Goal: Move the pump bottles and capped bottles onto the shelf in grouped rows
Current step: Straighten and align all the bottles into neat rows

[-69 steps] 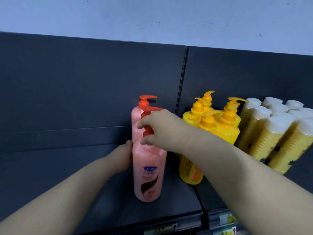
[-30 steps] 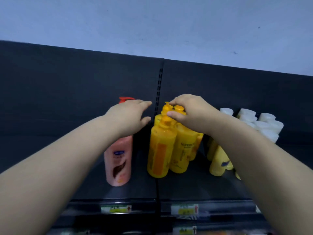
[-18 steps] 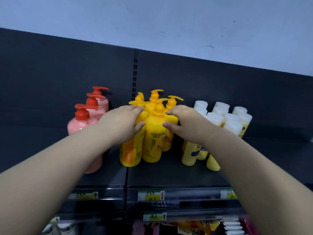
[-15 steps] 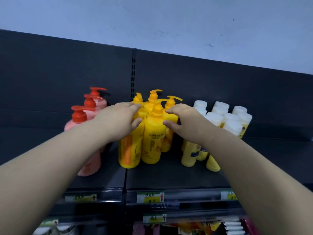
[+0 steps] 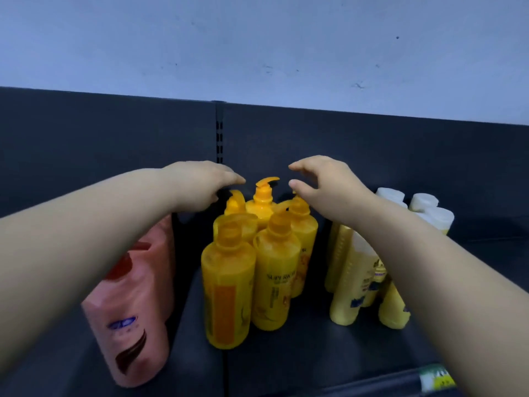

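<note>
Five yellow pump bottles stand bunched mid-shelf. The left hand and right hand hover above, grips spread, holding nothing (pink bottle at 9 o'clock, white-capped bottles at 3).

Deep yellow on the pump bottles at centre, pumps in the same yellow, an orange panel on the label of the front-left one and grey lettering on its neighbour. Salmon pink on the bottle at 8 o'clock, with a small blue mark and a dark brown swirl low on its front. Paler yellow on the capped bottles at 3 o'clock, with white caps and blue label marks. Dark grey on the shelf; pale blue-grey, faintly speckled, on the wall at 12 o'clock.
</note>
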The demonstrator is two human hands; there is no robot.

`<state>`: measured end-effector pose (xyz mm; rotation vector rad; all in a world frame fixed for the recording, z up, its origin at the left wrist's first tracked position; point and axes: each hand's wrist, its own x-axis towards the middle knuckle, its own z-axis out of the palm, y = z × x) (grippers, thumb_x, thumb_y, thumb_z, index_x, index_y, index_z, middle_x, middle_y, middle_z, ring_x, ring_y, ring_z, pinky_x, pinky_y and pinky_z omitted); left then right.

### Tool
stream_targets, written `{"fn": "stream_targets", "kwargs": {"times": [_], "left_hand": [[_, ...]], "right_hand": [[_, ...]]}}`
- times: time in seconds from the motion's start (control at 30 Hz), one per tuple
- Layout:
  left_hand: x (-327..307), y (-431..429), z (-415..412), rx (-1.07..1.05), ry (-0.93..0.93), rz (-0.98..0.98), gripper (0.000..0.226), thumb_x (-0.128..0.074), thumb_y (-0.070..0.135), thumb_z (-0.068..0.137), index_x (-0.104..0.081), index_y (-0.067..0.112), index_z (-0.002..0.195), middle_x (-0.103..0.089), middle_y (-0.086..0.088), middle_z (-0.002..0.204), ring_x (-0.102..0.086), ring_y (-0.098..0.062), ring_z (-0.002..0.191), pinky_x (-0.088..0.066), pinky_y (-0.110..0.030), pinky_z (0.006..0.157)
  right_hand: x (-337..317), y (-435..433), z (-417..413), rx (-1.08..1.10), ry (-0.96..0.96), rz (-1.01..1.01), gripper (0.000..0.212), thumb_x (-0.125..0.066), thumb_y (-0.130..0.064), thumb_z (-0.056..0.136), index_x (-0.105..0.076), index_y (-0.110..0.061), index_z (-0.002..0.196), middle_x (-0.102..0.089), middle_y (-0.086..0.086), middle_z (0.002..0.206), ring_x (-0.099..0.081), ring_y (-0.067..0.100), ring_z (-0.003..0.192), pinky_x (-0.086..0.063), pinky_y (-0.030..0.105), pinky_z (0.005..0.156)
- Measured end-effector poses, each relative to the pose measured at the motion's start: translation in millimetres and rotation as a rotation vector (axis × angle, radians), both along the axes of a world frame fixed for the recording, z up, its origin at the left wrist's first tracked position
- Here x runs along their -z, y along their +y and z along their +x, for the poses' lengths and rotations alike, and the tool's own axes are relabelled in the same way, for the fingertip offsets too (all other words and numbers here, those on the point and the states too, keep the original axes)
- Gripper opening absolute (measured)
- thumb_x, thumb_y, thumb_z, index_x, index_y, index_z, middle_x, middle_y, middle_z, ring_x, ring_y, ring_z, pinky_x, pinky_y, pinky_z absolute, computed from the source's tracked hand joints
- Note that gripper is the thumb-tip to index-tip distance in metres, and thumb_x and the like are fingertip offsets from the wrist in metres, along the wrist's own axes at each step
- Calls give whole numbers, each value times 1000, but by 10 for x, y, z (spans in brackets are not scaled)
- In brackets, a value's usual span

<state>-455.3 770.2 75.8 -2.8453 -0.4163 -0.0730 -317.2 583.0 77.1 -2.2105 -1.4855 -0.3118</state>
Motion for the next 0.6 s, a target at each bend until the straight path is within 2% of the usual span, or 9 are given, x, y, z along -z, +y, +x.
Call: {"fn": "stream_targets", "kwargs": {"times": [0.1, 0.2, 0.33, 0.43, 0.53, 0.6], "left_hand": [[9, 207, 256, 75, 181, -47, 73, -68, 25, 83, -29, 37, 144, -33, 10, 146, -36, -16, 133, -38, -35, 104], [77, 326, 492, 81, 277, -111, 73, -76, 38, 74, -39, 37, 137, -46, 7, 131, -49, -16, 116, -46, -35, 97], [130, 420, 653, 79, 303, -224, 57, -79, 31, 72, -51, 35, 122, -56, 8, 114, -54, -14, 102, -49, -30, 88], [128, 472, 657, 97, 300, -306, 52, -81, 35, 69, -54, 36, 113, -58, 12, 105, -56, -9, 94, -50, -26, 81], [101, 520, 667, 89, 287, -293, 48, -79, 40, 70, -55, 34, 110, -57, 13, 100, -53, -5, 85, -43, -16, 69], [87, 571, 670, 47, 288, -271, 46, -77, 43, 71, -54, 29, 108, -58, 10, 99, -53, -8, 86, -42, -19, 68]], "right_hand": [[-22, 161, 134, 9, 10, -22, 40, -49, -30, 96, -48, -21, 135, -48, -3, 139, -40, 13, 130, -30, 23, 103], [-84, 373, 296, 2, 2, -65, 40, -50, -27, 96, -49, -20, 135, -48, -1, 140, -40, 14, 131, -30, 23, 103], [-91, 748, 516, -24, -4, -247, 40, -53, -25, 95, -49, -23, 134, -45, 0, 142, -39, 18, 132, -33, 30, 105], [-24, 1022, 615, -96, 37, -412, 45, -57, -22, 91, -48, -27, 135, -46, -3, 140, -43, 19, 129, -38, 32, 105], [-7, 1211, 691, -125, 4, -621, 51, -61, -20, 88, -45, -30, 136, -50, -3, 134, -50, 21, 119, -47, 33, 93], [-11, 1272, 719, -135, -63, -666, 48, -63, -22, 87, -50, -27, 132, -54, 1, 125, -53, 23, 110, -49, 32, 85]]}}
